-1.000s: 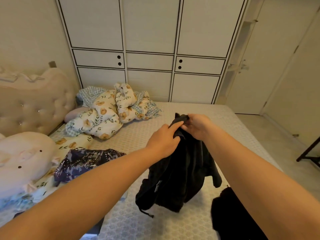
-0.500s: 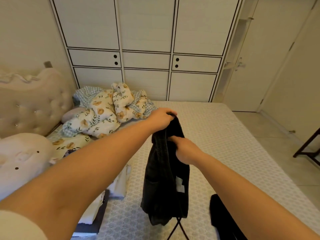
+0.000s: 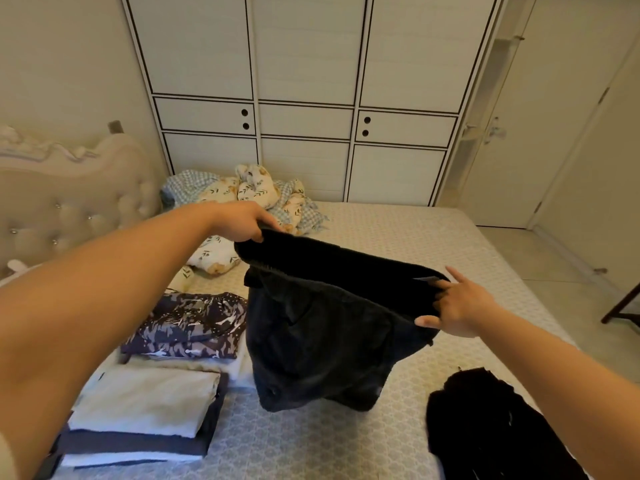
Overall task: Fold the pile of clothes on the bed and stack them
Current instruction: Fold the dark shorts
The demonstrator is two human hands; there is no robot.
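— Where is everything, biggest first?

— The bed (image 3: 398, 237) runs away from me toward the cupboards. On my left side of it sit 2 folded lots: a stack (image 3: 145, 417) of pale and dark pieces close to me, and a patterned folded piece (image 3: 190, 323) just beyond it. Low on my right lies a dark heap (image 3: 491, 427), not yet folded as far as I can tell.

— And the piece you're working on?

— The black shorts (image 3: 322, 327) hang in the air between my 2 hands, over the middle of the bed. The lower end dangles close to the mattress; I cannot tell whether it touches.

— How are your hands set?

— My left hand (image 3: 242, 221) has a closed grip, pinching 1 end of the waistband, farther from me and higher. My right hand (image 3: 460, 306) holds the other end between thumb and some fingers, nearer and lower, with 1 finger sticking out straight.

— So which way does the cloth lie?

— The waistband is the long axis, slanting from upper left down to lower right. The body of the shorts hangs below that line, toward me.

— What does the next move turn on?

— I judge it needs the band levelled, then the shorts laid flat on the bare patch beneath. The left hand is nearer the stack, so carrying them over should fall to that side.
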